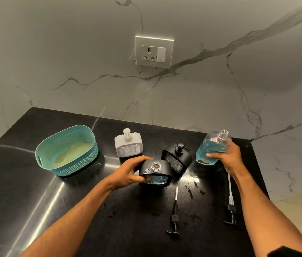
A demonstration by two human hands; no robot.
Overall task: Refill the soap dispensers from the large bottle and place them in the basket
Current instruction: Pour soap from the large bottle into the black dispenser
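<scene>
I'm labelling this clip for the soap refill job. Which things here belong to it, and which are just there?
Job: large bottle, open black dispenser, capped black dispenser, white dispenser, two loose pumps, basket.

Just there: wall socket, countertop.

A black stone countertop meets a white marble-veined wall at the far side. A wall socket with a switch sits on that wall, centre.
</scene>
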